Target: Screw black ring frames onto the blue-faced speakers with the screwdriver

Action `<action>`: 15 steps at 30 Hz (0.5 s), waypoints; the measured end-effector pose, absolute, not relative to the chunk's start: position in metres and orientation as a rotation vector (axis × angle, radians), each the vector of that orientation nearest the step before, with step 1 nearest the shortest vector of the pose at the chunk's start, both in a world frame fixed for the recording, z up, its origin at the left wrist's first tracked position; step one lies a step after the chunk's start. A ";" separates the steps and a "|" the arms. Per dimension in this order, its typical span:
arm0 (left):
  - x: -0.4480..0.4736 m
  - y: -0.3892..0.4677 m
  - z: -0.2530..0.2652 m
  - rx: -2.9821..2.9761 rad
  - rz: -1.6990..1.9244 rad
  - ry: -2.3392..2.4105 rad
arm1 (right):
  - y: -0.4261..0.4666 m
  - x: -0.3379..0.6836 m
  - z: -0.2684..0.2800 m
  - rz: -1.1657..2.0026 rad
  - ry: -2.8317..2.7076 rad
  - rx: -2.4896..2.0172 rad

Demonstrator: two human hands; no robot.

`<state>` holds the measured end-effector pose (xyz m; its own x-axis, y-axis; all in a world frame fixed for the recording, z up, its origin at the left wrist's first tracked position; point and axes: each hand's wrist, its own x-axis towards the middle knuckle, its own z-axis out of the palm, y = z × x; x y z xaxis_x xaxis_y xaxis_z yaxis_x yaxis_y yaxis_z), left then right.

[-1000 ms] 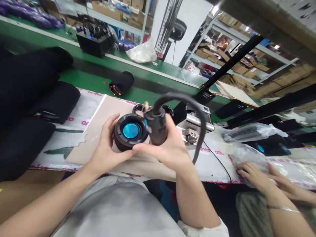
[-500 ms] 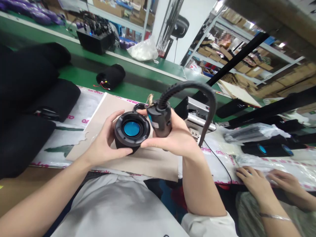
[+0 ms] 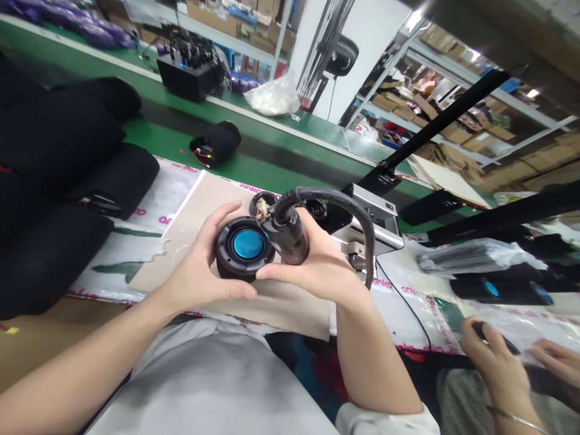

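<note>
A round black speaker (image 3: 223, 260) with a shiny blue centre stands upright on the beige cardboard (image 3: 290, 308), its blue end facing up. My left hand (image 3: 203, 260) curves around its left side, fingers behind and thumb in front. In my right hand (image 3: 317, 260) is a black electric screwdriver (image 3: 290, 238) with a thick ribbed cable (image 3: 362, 226) looping from its top. The right thumb reaches to the speaker's rim. The screwdriver's lower end is hidden behind that hand. Black round parts (image 3: 317, 208) lie behind my hands.
Large black cylinders (image 3: 131, 175) crowd the left side. A smaller one (image 3: 217, 142) with loose wires lies on the green bench (image 3: 272, 151). Right of my hands sits a silver metal device (image 3: 374, 211). A co-worker's hand (image 3: 493, 356) holds a dark object at far right.
The screwdriver has tilted, and its cable loop sits lower. Both of my hands remain at the speaker. The co-worker's hand has come off the plastic and now holds a dark object.
</note>
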<state>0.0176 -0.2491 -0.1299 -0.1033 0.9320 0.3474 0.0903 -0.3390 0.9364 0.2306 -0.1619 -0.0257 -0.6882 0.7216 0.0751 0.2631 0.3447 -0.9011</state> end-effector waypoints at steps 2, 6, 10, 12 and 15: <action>0.020 -0.249 -0.129 1.434 1.515 1.208 | -0.163 0.232 -0.028 1.360 -2.125 -0.858; 0.022 -0.249 -0.130 1.417 1.517 1.226 | -0.169 0.234 -0.033 1.336 -2.072 -0.961; 0.022 -0.249 -0.131 1.420 1.529 1.195 | -0.175 0.235 -0.033 1.278 -2.076 -1.038; 0.023 -0.249 -0.131 1.416 1.535 1.178 | -0.178 0.235 -0.031 1.246 -2.134 -1.061; 0.023 -0.249 -0.128 1.380 1.526 1.119 | -0.179 0.235 -0.030 1.220 -2.178 -1.115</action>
<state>0.0233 -0.2485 -0.1275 -0.1080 0.9448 0.3094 0.0110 -0.3100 0.9507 0.2353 -0.1793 -0.0296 -0.5991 0.8000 -0.0330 0.4459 0.2991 -0.8436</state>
